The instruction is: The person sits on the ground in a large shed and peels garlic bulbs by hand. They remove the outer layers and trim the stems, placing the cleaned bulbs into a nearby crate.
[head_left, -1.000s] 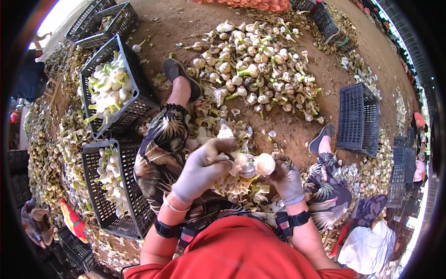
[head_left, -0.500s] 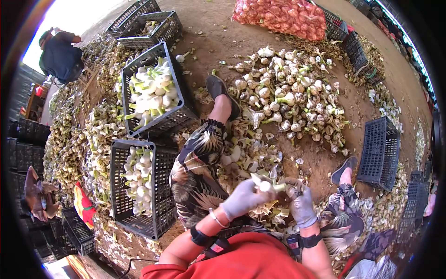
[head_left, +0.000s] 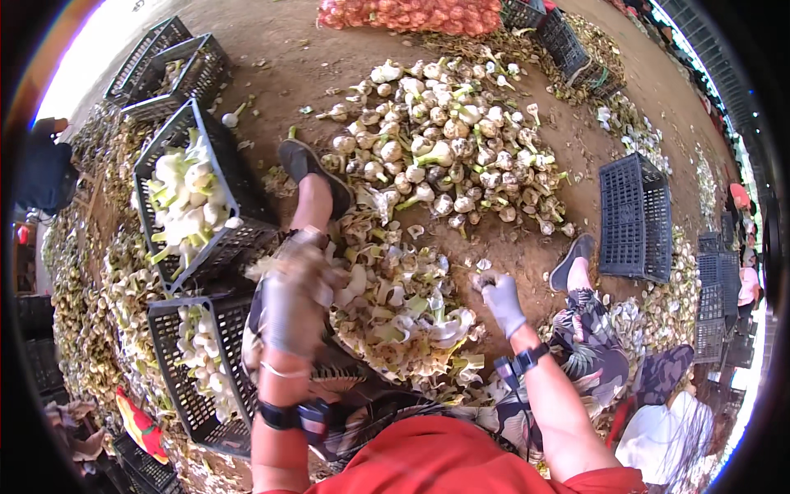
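Observation:
My left hand (head_left: 298,300), in a pale work glove, is smeared by motion above my left knee, beside two black crates. Its fingers cannot be made out. My right hand (head_left: 500,303), gloved too, is closed over the ground right of the peelings; whatever its dirty fingertips hold is hidden. The upper crate (head_left: 251,198) is heaped with trimmed white garlic bulbs (head_left: 191,198). More cleaned garlic (head_left: 202,358) lies in the lower crate (head_left: 230,329). Ahead of me spreads a pile of untrimmed garlic bulbs (head_left: 448,148) with soil on them. Loose garlic peelings (head_left: 395,305) lie between my legs.
An upright black crate (head_left: 632,218) stands at right. Two crates (head_left: 177,78) sit at far left, and a red net sack (head_left: 411,15) of bulbs lies at the back. Another person (head_left: 41,169) is at the left edge. Husks (head_left: 90,305) cover the ground there.
My left hand has moved left toward the crates, and the garlic bulb it held is no longer seen in it. My right hand has moved forward, away from the left. The view has shifted right.

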{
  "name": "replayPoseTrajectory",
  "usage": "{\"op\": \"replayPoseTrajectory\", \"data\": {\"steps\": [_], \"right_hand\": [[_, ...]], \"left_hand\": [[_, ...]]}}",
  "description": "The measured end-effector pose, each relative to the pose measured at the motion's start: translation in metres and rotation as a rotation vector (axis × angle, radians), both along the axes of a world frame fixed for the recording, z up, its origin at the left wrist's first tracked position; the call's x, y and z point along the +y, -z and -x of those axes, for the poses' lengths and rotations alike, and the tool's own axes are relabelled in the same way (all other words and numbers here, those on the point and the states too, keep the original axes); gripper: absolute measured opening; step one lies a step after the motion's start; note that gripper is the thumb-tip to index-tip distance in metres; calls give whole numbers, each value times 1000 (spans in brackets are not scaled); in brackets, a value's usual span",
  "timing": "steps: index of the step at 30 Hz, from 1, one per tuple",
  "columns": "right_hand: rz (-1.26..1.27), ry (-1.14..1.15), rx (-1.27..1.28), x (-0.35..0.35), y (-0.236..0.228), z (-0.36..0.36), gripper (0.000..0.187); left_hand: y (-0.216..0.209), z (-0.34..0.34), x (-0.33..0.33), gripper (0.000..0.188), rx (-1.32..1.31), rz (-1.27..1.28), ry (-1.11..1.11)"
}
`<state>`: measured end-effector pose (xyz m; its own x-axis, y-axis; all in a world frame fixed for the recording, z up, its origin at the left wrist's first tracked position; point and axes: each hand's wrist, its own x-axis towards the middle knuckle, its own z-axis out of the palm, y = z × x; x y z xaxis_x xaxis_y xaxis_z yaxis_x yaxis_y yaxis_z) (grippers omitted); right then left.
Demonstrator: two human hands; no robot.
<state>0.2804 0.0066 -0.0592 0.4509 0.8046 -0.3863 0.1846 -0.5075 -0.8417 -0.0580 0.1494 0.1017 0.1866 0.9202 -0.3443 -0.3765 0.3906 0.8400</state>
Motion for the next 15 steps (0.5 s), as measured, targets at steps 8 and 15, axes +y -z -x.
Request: {"op": "replayPoseTrajectory", "data": {"steps": [8,15], "right_hand": [[71,-389,-605,139,24,-39,49],[367,-643,-996,187,56,-42,43]], "left_hand": [[115,-66,-71,45,162,320,297],[122,-80,-68,37,195,357,386]]}}
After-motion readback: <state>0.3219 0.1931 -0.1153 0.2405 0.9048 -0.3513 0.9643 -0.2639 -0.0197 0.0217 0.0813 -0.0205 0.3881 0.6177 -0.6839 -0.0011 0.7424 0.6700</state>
